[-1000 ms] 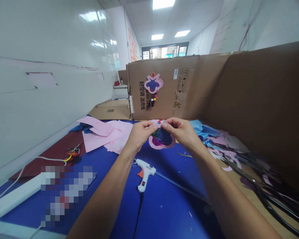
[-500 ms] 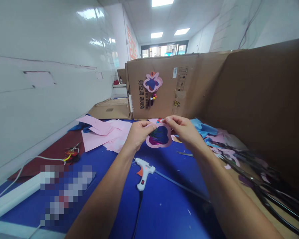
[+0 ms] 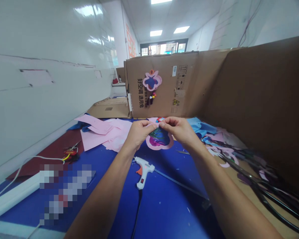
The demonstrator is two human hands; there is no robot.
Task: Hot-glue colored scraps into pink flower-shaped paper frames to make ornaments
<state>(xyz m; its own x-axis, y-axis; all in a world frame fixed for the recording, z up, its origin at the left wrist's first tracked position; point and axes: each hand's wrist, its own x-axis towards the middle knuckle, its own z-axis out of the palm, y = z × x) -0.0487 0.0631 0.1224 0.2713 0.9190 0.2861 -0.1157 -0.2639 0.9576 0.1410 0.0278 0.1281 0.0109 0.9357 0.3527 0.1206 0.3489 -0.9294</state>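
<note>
While your left hand [image 3: 139,135] and right hand [image 3: 180,130] pinch its top edge, thumbs nearly meeting, the pink-rimmed cutout [image 3: 159,136] hangs between and just below them over the blue bench [image 3: 171,212]. Light, even thumb pressure should keep the rim from creasing. Its lobed end points down; no clear long axis shows.

Your left hand [image 3: 139,134] and right hand [image 3: 180,130] were bare, as were your wrists [image 3: 130,147] and both forearms [image 3: 104,189], which tapered from the view's lower edge.
</note>
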